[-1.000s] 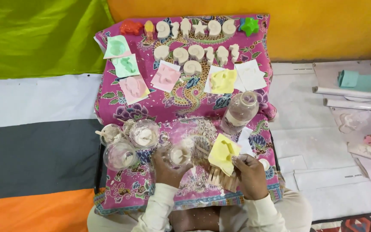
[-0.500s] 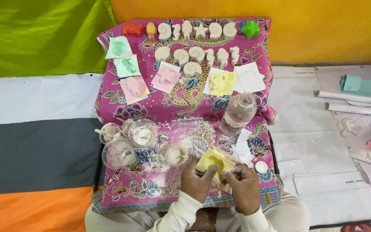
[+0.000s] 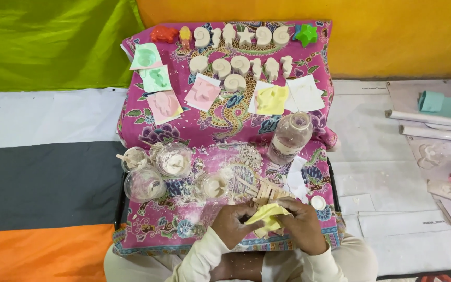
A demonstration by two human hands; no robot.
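Observation:
Both my hands grip a yellow rubber mould [image 3: 267, 215] low over the near edge of a pink patterned cloth [image 3: 225, 120]. My left hand [image 3: 233, 224] holds its left side and my right hand [image 3: 303, 224] its right side, bending it between them. Just beyond the hands lie several wooden sticks [image 3: 264, 192] and a small clear cup [image 3: 215, 185] of white mix. A small white cap [image 3: 318, 202] sits right of my right hand.
Three clear cups [image 3: 155, 167] stand at the left, a clear plastic bottle [image 3: 289, 138] at centre right. White plaster figures [image 3: 241, 65] and coloured moulds [image 3: 157, 78] lie farther back. Paper rolls [image 3: 434, 122] and sheets lie on the floor to the right.
The left hand has left the small cup and joined the right hand on the yellow mould. Both hands have drawn the mould closer to my body.

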